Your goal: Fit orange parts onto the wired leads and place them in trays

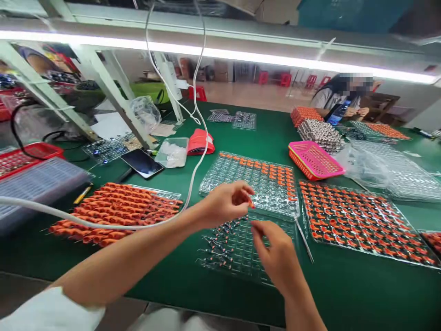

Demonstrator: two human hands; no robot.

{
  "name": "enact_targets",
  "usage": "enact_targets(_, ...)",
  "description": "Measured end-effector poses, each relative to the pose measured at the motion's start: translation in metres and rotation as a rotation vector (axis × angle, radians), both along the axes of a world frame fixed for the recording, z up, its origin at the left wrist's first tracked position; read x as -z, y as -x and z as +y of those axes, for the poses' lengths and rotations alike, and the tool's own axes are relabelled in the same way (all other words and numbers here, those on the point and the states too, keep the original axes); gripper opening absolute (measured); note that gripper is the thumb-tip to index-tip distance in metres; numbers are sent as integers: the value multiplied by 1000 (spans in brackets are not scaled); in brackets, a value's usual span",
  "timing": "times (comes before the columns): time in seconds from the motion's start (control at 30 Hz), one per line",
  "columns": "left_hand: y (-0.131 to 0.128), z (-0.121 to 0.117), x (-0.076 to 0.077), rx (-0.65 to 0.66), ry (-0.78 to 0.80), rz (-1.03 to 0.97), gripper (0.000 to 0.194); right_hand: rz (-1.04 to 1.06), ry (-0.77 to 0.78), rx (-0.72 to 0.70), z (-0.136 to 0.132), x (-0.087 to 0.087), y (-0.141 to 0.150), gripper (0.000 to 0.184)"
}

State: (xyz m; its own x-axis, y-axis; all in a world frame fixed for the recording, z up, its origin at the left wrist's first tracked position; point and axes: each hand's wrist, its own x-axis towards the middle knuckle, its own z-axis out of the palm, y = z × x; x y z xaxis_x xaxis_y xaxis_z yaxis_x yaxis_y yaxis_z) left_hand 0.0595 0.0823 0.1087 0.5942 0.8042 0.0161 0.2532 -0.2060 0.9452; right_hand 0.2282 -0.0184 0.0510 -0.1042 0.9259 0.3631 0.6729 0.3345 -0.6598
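My left hand (pixel 229 201) is closed with fingertips pinched around a small orange-red part (pixel 251 205), above the near edge of a clear compartment tray (pixel 237 186) partly filled with orange pieces. Just below it, my right hand (pixel 275 250) has thumb and forefinger brought close together; anything between them is too small to make out. Under both hands lies another clear tray (pixel 257 264). Several small components with thin wire leads (pixel 218 248) are heaped on its left side. A pair of tweezers (pixel 304 241) rests right of the trays.
Stacked orange parts (pixel 117 211) lie left, a full orange-filled tray (pixel 365 223) right. A pink basket (pixel 315 158), phone (pixel 142 163), clear tub (pixel 172 153) and red cloth item (pixel 200 142) stand behind. A white cable (pixel 198 161) hangs across the left. Another person (pixel 339 96) sits opposite.
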Motion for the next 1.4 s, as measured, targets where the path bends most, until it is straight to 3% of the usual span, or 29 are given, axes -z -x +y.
enact_targets(0.1, 44, -31, 19, -135, 170, -93, 29, 23, 50, 35, 5, 0, -4, 15)
enact_targets(0.2, 67, -41, 38, -224, 290, -156, 22, -16, 116, 35, 11, 9, 1, 12)
enact_targets(0.4, 59, -36, 60, -204, 381, -282, 19, -196, 133, -80, 29, 33, 22, 15)
enact_targets(0.63, 57, -36, 83, -249, 414, -338, 30, -334, 150, -92, 31, 40, 37, 8)
enact_targets(0.97, 60, -40, 83, -216, 345, -265, 8, -273, 110, -97, 25, 34, 36, 13)
enact_targets(1.4, 56, -39, 89, -217, 434, -265, 12, -342, 134, -123, 23, 44, 42, 13)
